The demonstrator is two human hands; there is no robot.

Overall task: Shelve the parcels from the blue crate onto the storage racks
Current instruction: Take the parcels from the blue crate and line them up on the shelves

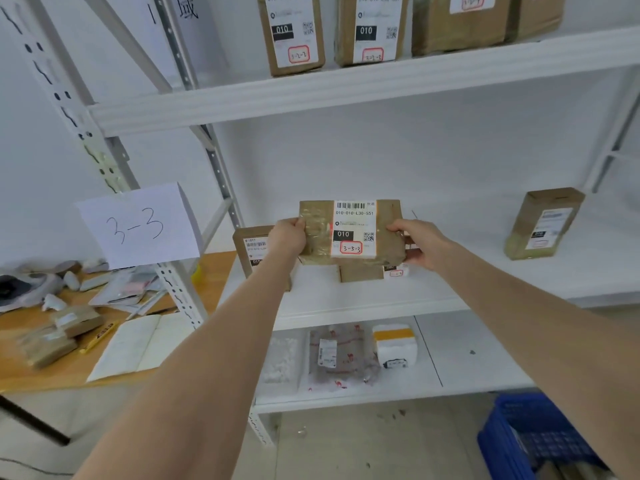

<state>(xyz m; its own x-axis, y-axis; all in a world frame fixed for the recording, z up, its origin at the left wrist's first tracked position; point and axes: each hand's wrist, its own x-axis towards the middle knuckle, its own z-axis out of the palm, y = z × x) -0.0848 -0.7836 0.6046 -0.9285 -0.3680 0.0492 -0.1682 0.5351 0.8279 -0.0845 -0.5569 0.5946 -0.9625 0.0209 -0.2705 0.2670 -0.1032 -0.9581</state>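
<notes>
Both arms stretch forward, the left hand (287,237) and right hand (420,244) clamped on opposite ends of a brown parcel (353,223) marked 3-3-3, held over the rack's middle shelf (485,271). An upright box (251,247) stands just left of it, a flat box (360,273) lies beneath, and the blue crate (519,431) sits near right.

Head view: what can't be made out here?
All in the head view:
- Left box: label half covered by the left hand.
- Low box: mostly hidden beneath the held parcel.
- Blue crate: cut off by the frame's bottom-right corner; contents unclear.
- Right box: label too blurred to read.
- Top-shelf boxes: cut off by the top edge.
</notes>
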